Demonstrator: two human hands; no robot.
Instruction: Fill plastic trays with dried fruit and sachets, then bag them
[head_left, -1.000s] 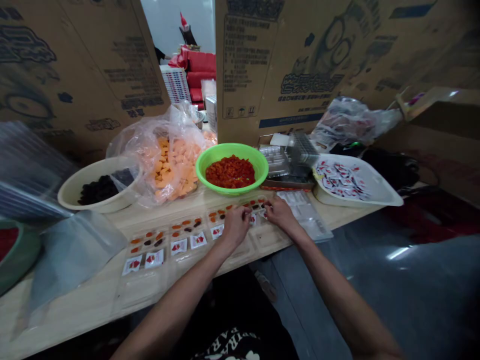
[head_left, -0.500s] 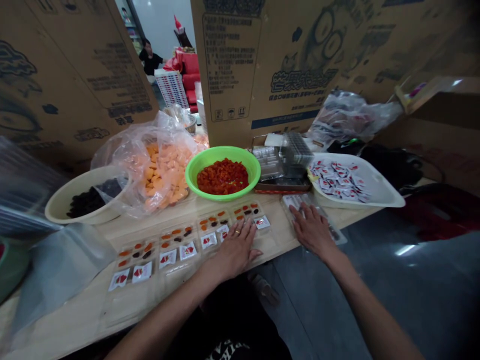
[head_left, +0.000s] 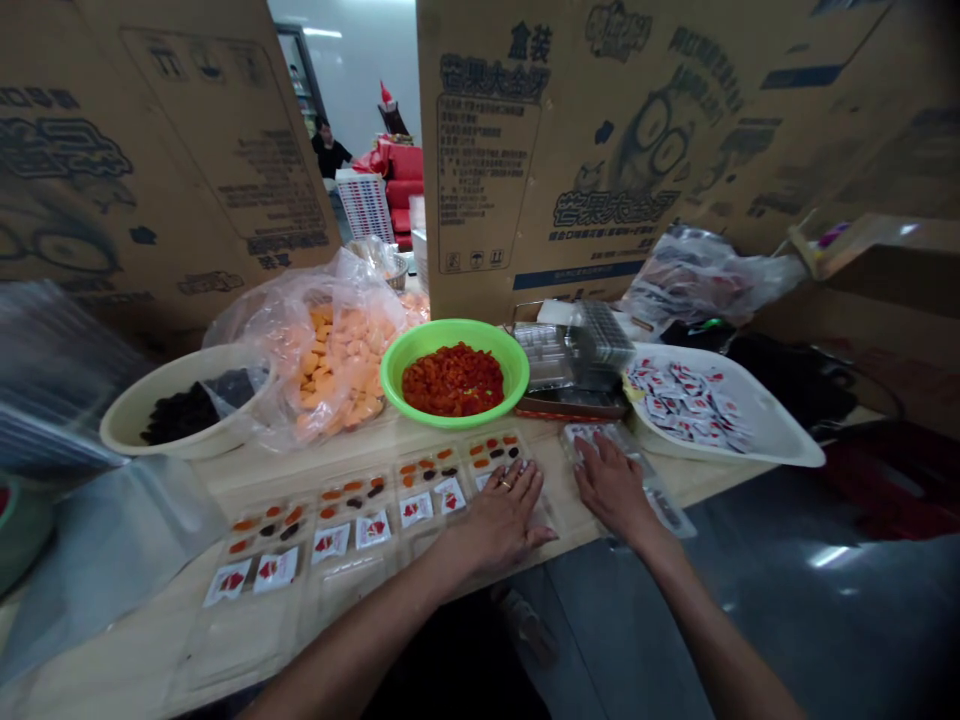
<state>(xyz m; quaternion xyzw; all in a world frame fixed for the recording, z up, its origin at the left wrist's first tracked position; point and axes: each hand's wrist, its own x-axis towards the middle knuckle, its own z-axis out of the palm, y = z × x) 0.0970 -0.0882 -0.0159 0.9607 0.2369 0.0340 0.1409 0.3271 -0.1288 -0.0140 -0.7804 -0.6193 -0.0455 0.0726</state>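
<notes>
My left hand (head_left: pixel 504 515) lies flat and open on a transparent compartment tray (head_left: pixel 495 470), beside a sachet and near dark and orange dried fruit pieces. My right hand (head_left: pixel 611 487) rests open on a stack of empty transparent trays (head_left: pixel 634 470). Further left along the table stand more filled trays (head_left: pixel 349 530), each with dried fruit pieces and small white-and-red sachets. Behind them is a green bowl of diced red fruit (head_left: pixel 454 380). A plastic bag of orange pieces (head_left: pixel 330 370) and a cream basin of dark dried fruit (head_left: pixel 127 420) stand to its left.
A white tray of sachets (head_left: pixel 757 420) and a metal tray with stacked plastic trays (head_left: pixel 574 403) stand at the right. Large printed cardboard sheets (head_left: pixel 555 150) rise behind the light wooden table (head_left: pixel 142 640). A person (head_left: pixel 328 150) stands far off through the gap.
My hands have moved apart: the left has drawn back toward me and flattened, and the right has shifted right onto the empty tray stack. The view has also tilted and shifted.
</notes>
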